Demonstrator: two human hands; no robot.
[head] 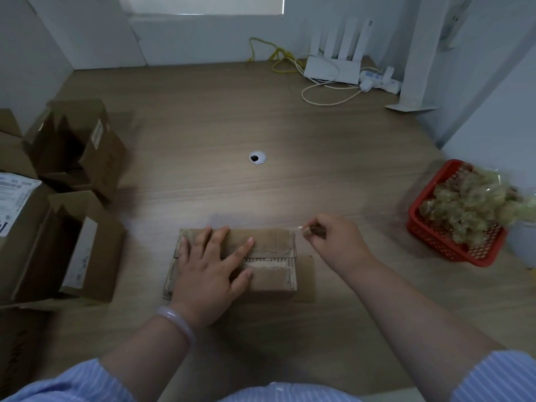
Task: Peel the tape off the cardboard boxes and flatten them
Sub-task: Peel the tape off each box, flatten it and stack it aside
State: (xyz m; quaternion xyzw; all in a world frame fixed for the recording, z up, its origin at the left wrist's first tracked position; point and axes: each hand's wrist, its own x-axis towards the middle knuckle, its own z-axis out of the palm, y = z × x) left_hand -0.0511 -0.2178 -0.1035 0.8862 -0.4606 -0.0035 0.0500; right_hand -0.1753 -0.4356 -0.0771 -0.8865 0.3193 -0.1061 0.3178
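At the near middle of the bench [232,111] lies one closed cardboard box [269,242], the one being worked on; the left hand [208,265] lies flat on its lid, fingers spread and straight, its grip apart and holding nothing, apparently to weigh the box down so it does not lift or slide under the pull; the right hand [333,239] is just beyond the box's far right corner, its grip clamped, thumb against fingertips, on a thin clear strip of tape [300,227] that runs back to that corner; the pull seems aimed away from the box and toward the right; the middle seam shows rough, torn paper, so I judge much of its tape is off already, though how much tape is left on the box is too faint to tell.

Well to the right stands one red basket [426,236], heaped with crumpled tape wads [470,204] too tangled to count; it sits on the pulling hand's side, likely so each strip can be dropped in without reaching across.

Along the left edge wait more boxes, none flattened; one open box [95,152] farther off, one open box nearer [95,250], one labelled box [17,198] at the frame's edge, so three at least, with more perhaps cut off; counting the one under the hands, four.
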